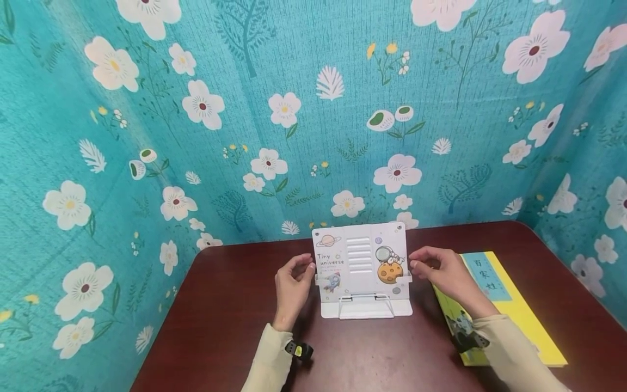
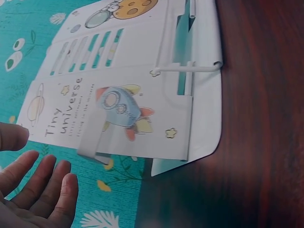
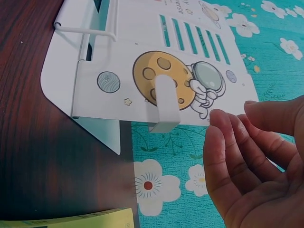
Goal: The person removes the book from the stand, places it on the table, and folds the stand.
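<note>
A white book stand (image 1: pixel 360 267) stands upright on the table, its panel printed with "Tiny universe", a rocket, a ringed planet and an astronaut on a cratered moon. White clips (image 2: pixel 95 137) wrap round its side edges, and a wire holder (image 1: pixel 366 307) crosses the base. My left hand (image 1: pixel 295 283) is beside the stand's left edge; in the left wrist view its loosely bent fingers (image 2: pixel 50 183) are apart from the panel. Beside the right edge, my right hand (image 1: pixel 443 272) has its fingers (image 3: pixel 232 147) gently bent, holding nothing; whether a fingertip touches the edge is unclear.
A yellow book (image 1: pixel 526 313) with a blue title label lies to the right, partly under my right forearm. The dark red table (image 1: pixel 225 305) has rounded far corners. Behind it hangs a teal flowered cloth (image 1: pixel 313 136).
</note>
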The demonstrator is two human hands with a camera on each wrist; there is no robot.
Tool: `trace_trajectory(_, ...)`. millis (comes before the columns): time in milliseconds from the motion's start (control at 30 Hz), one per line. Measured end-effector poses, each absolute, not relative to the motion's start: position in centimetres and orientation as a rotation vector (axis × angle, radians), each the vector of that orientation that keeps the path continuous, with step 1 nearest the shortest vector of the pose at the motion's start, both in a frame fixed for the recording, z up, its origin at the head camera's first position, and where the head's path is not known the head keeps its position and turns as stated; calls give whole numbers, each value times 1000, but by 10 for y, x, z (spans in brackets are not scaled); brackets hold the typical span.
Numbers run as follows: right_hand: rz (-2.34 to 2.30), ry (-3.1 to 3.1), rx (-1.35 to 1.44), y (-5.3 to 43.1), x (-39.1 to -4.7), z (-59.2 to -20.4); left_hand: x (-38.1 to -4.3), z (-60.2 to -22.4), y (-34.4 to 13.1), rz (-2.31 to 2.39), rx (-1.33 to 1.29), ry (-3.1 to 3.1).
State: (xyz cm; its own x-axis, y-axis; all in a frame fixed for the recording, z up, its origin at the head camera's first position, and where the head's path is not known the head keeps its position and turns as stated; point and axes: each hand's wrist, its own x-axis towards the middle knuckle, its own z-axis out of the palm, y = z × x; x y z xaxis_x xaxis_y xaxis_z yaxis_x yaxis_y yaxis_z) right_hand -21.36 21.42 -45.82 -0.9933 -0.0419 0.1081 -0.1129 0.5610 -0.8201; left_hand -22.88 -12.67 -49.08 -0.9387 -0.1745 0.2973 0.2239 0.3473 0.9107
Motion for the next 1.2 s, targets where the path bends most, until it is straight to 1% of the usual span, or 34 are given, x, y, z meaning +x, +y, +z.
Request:
trace_trajectory(267, 1422, -2703, 122, 217, -217, -466, -232, -500, -124, -1627, -40, -2267)
trace_trajectory(533, 1444, -2659, 157, 218, -226, -466, -239, -504, -120, -1651, -38, -2271)
trace_trajectory(867, 1433, -2675, 110, 214, -233, -467, -246, -505, -118, -1645, -35, -2281)
trace_trajectory(1200, 1418, -2694, 27, 211, -230, -474, -240, -510, -117, -1634, 3, -2320)
